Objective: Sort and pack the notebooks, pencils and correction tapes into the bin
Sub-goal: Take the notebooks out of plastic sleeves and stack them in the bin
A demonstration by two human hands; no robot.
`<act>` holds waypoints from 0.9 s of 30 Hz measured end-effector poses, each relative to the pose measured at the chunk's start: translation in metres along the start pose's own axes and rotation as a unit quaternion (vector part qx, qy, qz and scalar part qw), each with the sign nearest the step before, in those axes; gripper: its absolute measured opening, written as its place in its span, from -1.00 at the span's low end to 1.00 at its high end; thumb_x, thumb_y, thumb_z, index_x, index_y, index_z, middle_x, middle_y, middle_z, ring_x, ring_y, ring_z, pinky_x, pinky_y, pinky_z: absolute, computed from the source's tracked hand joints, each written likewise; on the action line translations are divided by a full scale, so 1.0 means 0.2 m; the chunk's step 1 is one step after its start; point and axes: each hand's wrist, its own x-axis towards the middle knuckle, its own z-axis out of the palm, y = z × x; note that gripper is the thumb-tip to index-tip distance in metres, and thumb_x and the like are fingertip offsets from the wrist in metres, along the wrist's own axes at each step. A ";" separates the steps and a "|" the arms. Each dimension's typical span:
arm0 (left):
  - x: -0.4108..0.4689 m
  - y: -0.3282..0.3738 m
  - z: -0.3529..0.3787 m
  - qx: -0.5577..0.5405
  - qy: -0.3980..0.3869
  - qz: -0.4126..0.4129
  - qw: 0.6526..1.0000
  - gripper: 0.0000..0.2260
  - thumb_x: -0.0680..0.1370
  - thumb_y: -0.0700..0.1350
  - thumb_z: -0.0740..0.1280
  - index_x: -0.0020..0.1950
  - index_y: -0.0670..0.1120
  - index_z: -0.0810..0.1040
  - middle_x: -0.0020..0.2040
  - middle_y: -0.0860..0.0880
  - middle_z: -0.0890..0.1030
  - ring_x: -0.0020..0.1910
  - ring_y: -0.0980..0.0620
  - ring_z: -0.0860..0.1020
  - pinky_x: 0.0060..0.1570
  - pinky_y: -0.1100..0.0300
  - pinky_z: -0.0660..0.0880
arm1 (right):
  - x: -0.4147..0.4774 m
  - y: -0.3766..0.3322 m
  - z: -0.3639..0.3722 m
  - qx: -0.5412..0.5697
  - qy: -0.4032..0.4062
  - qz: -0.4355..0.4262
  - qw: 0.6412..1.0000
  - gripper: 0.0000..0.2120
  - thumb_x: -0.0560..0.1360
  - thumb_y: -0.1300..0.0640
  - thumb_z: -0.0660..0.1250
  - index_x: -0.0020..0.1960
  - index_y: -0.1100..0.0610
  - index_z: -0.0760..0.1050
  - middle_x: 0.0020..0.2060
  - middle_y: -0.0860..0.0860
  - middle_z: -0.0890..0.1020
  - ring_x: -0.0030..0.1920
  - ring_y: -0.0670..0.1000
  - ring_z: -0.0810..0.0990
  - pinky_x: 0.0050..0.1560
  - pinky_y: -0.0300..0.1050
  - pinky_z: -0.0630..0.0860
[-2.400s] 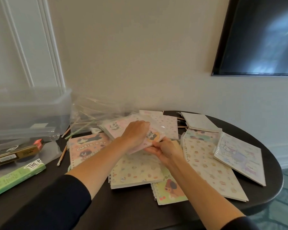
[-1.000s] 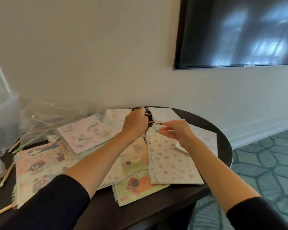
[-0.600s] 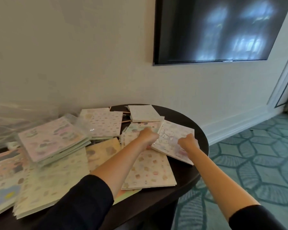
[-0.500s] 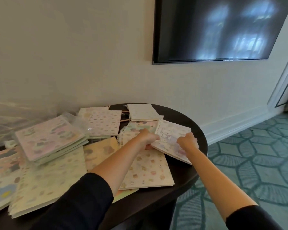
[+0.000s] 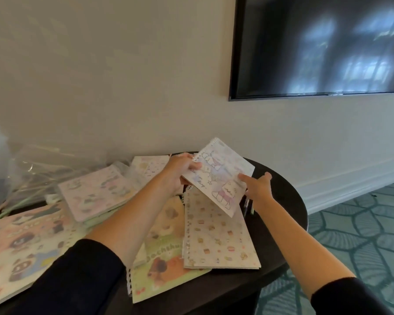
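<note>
Gripping a notebook (image 5: 218, 178) by its edge with the left hand (image 5: 180, 173), arm outstretched; holding the right hand (image 5: 258, 186) out beside it, fingers straight.

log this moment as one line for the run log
step: sorting notebooks | left hand: grips pastel spiral notebook, held tilted above table | right hand: open, at notebook's right edge

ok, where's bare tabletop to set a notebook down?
The dark round table is bare mainly along its right rim, beside the cream pastry-print spiral notebook, plus a thin front strip below the green dachshund notebook. Left and centre are crowded with overlapping notebooks; the left hand holds a white cartoon-cover notebook above them.
</note>
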 end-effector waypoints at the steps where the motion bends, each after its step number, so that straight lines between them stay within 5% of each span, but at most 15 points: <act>1: -0.01 0.03 -0.08 -0.001 -0.003 0.000 1.000 -0.69 0.46 -0.39 0.31 0.18 -0.20 0.44 0.05 -0.21 0.59 -0.12 -0.11 0.59 -0.24 0.06 0.57 | -0.02 -0.04 0.04 0.033 -0.018 0.012 0.999 -0.13 0.40 0.15 0.45 0.49 0.09 -0.05 0.32 0.18 0.36 0.24 0.18 0.44 0.08 0.05 0.52; 4: -0.08 0.12 -0.31 0.004 -0.021 -0.007 1.000 -0.87 0.46 -0.37 0.28 -0.05 -0.20 0.47 -0.08 -0.19 0.62 -0.17 -0.10 0.62 -0.33 0.10 0.60 | -0.09 -0.13 0.13 0.096 -0.068 0.047 0.992 -0.40 0.41 0.21 0.44 0.33 0.21 0.22 0.03 0.16 0.53 -0.06 0.08 0.58 -0.22 -0.10 0.55; 7: -0.13 0.17 -0.50 -0.019 0.046 -0.008 0.999 -0.95 0.48 -0.34 0.27 -0.14 -0.22 0.50 -0.16 -0.17 0.59 -0.23 -0.06 0.58 -0.39 0.18 0.59 | -0.16 -0.17 0.27 0.127 -0.113 0.060 0.984 -0.76 0.44 0.32 0.38 0.05 0.29 0.39 -0.23 0.13 0.57 -0.27 0.03 0.60 -0.19 -0.12 0.55; 11: -0.16 0.14 -0.69 -0.138 0.159 0.008 0.978 -0.93 0.52 -0.34 0.21 -0.15 -0.25 0.45 -0.16 -0.21 0.52 -0.22 -0.11 0.52 -0.15 0.12 0.57 | -0.28 -0.19 0.50 0.176 -0.142 0.056 0.973 -0.62 0.47 0.45 0.25 0.28 0.40 0.31 0.08 0.27 0.53 -0.08 0.14 0.59 -0.11 -0.05 0.53; 14: -0.19 0.10 -0.76 -0.153 0.212 0.012 0.965 -0.83 0.50 -0.31 0.26 0.08 -0.27 0.47 0.06 -0.25 0.54 -0.04 -0.18 0.55 -0.02 -0.04 0.53 | -0.34 -0.19 0.61 0.168 -0.131 0.043 0.976 -0.83 0.50 0.45 0.20 0.08 0.36 0.39 0.12 0.28 0.52 -0.01 0.13 0.59 -0.15 -0.11 0.57; 17: -0.22 0.08 -0.79 -0.075 0.213 0.000 0.974 -0.77 0.52 -0.32 0.23 0.18 -0.32 0.44 0.05 -0.27 0.55 -0.12 -0.20 0.57 -0.12 -0.07 0.55 | -0.37 -0.20 0.65 0.171 -0.133 0.034 0.976 -0.88 0.46 0.47 0.21 -0.15 0.28 0.39 -0.11 0.20 0.53 -0.20 0.09 0.57 -0.45 -0.19 0.55; 19: -0.23 0.08 -0.83 -0.027 0.215 -0.011 0.976 -0.77 0.53 -0.34 0.22 0.18 -0.33 0.42 -0.01 -0.26 0.56 -0.16 -0.18 0.57 -0.16 -0.05 0.54 | -0.37 -0.20 0.64 0.194 -0.140 0.045 0.970 -0.87 0.43 0.47 0.21 -0.21 0.28 0.38 -0.25 0.16 0.54 -0.20 0.12 0.59 -0.45 -0.14 0.53; 27: -0.30 0.13 -0.93 0.098 0.098 0.021 0.990 -0.92 0.55 -0.25 0.26 -0.04 -0.09 0.50 -0.11 -0.08 0.63 -0.19 -0.04 0.61 -0.26 0.10 0.55 | -0.42 -0.23 0.53 0.029 -0.361 0.046 0.931 -0.93 0.53 0.29 0.25 0.00 0.23 0.46 -0.17 0.14 0.68 -0.26 0.10 0.68 -0.36 -0.06 0.61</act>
